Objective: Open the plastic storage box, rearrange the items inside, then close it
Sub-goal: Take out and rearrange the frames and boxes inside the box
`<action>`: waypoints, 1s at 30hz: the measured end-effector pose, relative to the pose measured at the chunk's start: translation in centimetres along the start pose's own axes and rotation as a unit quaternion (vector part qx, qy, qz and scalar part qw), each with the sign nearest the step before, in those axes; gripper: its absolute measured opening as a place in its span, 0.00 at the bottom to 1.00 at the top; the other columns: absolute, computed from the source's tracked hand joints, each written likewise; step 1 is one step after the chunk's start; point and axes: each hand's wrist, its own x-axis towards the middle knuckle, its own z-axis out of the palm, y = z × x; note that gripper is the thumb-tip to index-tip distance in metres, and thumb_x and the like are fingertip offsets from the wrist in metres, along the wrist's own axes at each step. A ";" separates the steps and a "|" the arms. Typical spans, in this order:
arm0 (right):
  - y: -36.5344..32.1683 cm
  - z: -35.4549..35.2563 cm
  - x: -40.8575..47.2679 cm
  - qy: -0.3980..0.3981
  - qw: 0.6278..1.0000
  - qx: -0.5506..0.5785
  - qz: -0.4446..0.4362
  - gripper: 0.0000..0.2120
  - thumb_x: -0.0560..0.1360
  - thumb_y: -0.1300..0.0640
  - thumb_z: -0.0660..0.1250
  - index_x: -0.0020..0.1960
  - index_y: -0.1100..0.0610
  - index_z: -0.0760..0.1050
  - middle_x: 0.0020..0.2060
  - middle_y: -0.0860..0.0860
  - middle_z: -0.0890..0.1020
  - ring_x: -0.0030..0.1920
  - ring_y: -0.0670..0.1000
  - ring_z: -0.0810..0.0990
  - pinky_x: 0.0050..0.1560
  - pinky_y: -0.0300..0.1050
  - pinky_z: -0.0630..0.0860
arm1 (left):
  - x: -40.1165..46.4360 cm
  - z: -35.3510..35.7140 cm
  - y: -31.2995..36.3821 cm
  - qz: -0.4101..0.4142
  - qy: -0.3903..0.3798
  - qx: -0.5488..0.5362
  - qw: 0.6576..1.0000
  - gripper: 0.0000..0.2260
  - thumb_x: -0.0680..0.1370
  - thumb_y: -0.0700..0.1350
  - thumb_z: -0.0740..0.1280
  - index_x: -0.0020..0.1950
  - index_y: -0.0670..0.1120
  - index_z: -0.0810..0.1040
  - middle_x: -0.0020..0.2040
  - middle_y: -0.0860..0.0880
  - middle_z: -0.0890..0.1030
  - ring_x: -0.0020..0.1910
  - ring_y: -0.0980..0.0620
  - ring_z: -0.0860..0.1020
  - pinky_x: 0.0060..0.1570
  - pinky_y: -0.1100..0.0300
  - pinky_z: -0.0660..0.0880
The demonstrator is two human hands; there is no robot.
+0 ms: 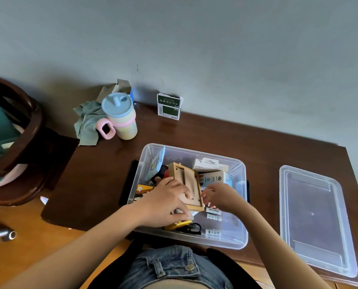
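Note:
The clear plastic storage box (241, 167) stands open on the dark table, filled with small packages. Its clear lid (313, 217) lies flat on the table to the right. Both hands are inside the box. My left hand (165, 202) grips the left side of a wooden frame-like box (186, 180), tilted up among the items. My right hand (220, 197) is at that wooden box's right edge with fingers curled; what they pinch is hidden. A white carton (210, 164), a printed carton (217, 179), a yellow item (177, 225) and a blue card (156, 163) lie around.
A pastel cup with a blue lid and pink handle (119, 117) stands at the back left beside a grey-green cloth (87, 124). A green-and-white carton (169, 106) stands against the wall. A dark wooden chair (25, 138) is at left.

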 end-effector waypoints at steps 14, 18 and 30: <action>-9.0 -1.2 2.5 0.121 0.976 -0.001 -0.183 0.12 0.77 0.57 0.59 0.46 0.50 0.81 0.41 0.43 0.79 0.42 0.44 0.76 0.37 0.39 0.69 | 1.5 -2.8 -4.8 -0.368 0.166 0.220 0.888 0.19 0.75 0.58 0.66 0.58 0.47 0.74 0.52 0.47 0.73 0.50 0.50 0.73 0.45 0.58 0.66; -8.7 -1.8 3.0 0.160 0.973 0.029 -0.166 0.10 0.76 0.57 0.60 0.42 0.48 0.79 0.37 0.41 0.78 0.38 0.45 0.77 0.36 0.39 0.72 | 1.0 -3.2 -5.0 -0.356 0.238 0.178 0.886 0.13 0.78 0.50 0.63 0.58 0.44 0.77 0.49 0.47 0.75 0.44 0.52 0.71 0.40 0.60 0.65; -6.0 -3.2 2.3 0.146 0.976 0.096 -0.131 0.10 0.78 0.60 0.60 0.45 0.52 0.79 0.37 0.46 0.82 0.41 0.49 0.82 0.48 0.53 0.81 | -3.4 -6.3 -4.1 -0.236 -0.014 -0.265 0.935 0.11 0.75 0.42 0.67 0.57 0.49 0.75 0.53 0.53 0.80 0.54 0.58 0.78 0.49 0.59 0.79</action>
